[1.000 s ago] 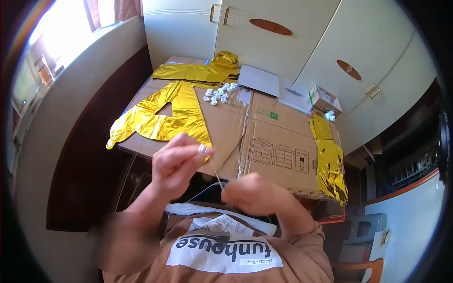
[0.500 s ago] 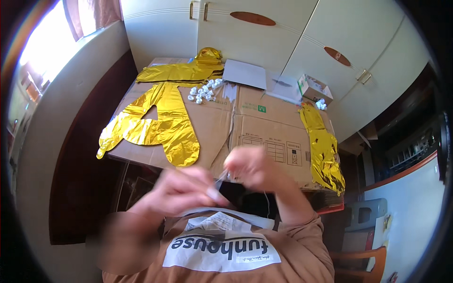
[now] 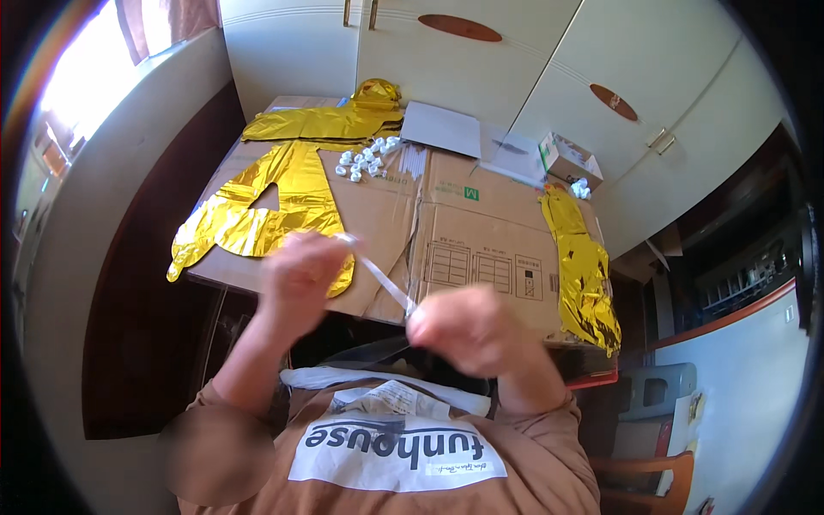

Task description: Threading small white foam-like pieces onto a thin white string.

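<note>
A narrow white ribbon [image 3: 382, 275] is stretched slantwise between my two hands, above the near edge of a cardboard-covered table [image 3: 386, 215]. My left hand [image 3: 300, 270] is closed on its upper end, over the near leg of a flat gold foil balloon shaped like an A [image 3: 305, 190]. The lower end is pinched in my right hand [image 3: 472, 330], held nearer my body. Both hands are blurred by motion. Beyond them lies a cluster of small white coils [image 3: 367, 160], which look like rolled ribbon.
More folded gold foil [image 3: 309, 127] lies at the far left, and a crumpled gold foil piece [image 3: 584, 266] along the right edge. At the back are a white flat panel [image 3: 442, 129], a clear plastic sheet [image 3: 512, 160] and a small open box [image 3: 571, 161]. Cabinets [image 3: 463, 77] stand behind.
My hands have moved apart, the left going up and left, the right slightly down. The ribbon, bunched between them before, is now drawn out straight.
</note>
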### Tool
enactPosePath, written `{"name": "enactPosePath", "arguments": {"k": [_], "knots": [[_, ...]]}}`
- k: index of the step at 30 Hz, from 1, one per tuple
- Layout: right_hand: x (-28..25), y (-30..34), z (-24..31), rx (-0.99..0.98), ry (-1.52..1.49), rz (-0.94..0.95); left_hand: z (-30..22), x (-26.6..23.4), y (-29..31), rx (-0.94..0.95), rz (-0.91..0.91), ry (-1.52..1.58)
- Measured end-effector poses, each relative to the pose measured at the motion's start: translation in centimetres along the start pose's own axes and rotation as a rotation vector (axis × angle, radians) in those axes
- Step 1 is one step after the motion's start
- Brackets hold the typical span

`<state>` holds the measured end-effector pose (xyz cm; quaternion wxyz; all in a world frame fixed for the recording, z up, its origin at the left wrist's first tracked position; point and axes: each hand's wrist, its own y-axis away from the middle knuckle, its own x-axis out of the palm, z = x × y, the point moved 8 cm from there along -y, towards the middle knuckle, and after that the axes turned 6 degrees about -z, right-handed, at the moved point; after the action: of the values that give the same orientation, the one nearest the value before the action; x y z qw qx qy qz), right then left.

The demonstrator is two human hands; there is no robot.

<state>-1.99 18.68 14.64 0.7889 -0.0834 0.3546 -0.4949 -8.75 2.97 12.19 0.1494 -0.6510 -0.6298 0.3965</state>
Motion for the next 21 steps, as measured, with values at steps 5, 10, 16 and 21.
{"name": "enactPosePath", "arguments": {"k": [5, 10, 16, 21], "knots": [[-1.9, -1.2, -5.9, 0.15, 0.091, -0.093, -5.5, 4.1, 2.9, -0.119, 0.649, 0.743], [1.2, -0.3, -1.0, -0.03, 0.091, 0.036, -1.3, 2.7, 0.5, 0.171, 0.239, 0.01], [3.4, 0.5, -2.3, -0.066, 0.117, 0.126, -1.5, 1.4, -0.1, -0.187, 0.126, 0.839], [-2.2, -1.2, -2.5, 0.021, 0.162, -0.142, -2.9, 5.5, 4.7, 0.121, 0.587, 0.389]]}}
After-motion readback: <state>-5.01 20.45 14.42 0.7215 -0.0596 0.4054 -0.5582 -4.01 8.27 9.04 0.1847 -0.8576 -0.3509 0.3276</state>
